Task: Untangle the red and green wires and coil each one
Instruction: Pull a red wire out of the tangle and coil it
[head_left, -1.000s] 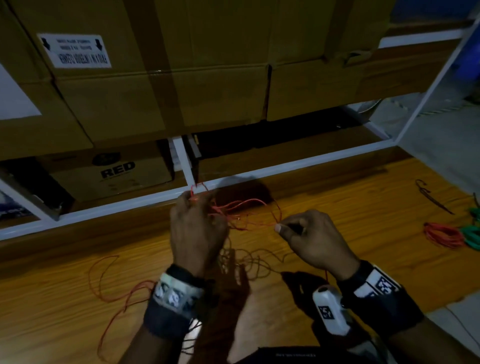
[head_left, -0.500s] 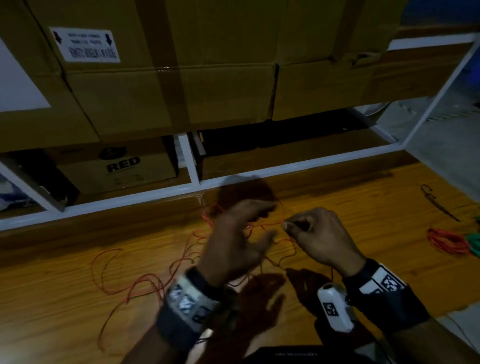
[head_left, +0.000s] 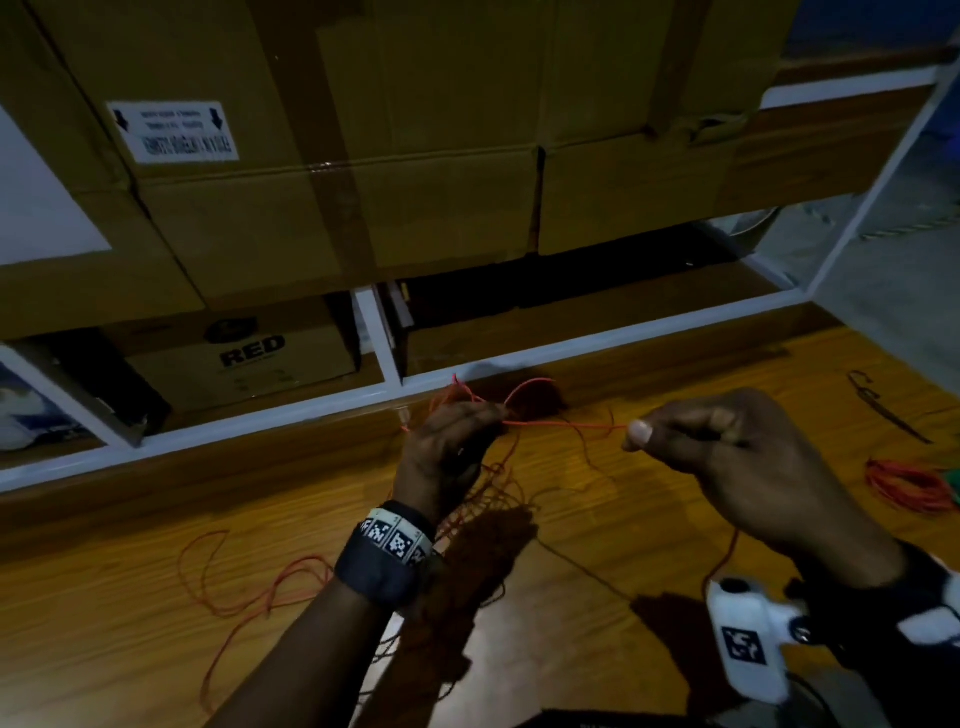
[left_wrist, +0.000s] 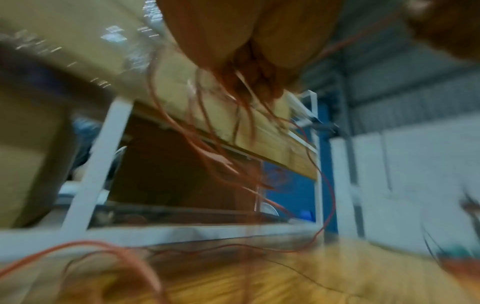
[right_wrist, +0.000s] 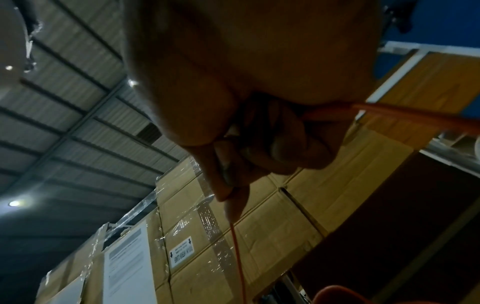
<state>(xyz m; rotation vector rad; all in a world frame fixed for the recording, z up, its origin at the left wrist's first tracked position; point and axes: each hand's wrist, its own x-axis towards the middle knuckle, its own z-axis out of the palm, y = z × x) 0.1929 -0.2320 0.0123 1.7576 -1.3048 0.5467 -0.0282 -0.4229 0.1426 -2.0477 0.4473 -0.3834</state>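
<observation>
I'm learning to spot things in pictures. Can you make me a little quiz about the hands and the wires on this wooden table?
1. True or false: the right hand pinches a strand of the red wire.
2. What does the left hand hold? A) a bunch of red wire loops B) a screwdriver C) nothing
3. Fill in: at the right edge of the wooden table lies a red coil beside a bit of ____ wire.

Key
1. True; the strand runs taut between the two hands.
2. A; loose loops hang from its fingers down to the table.
3. Green.
</observation>
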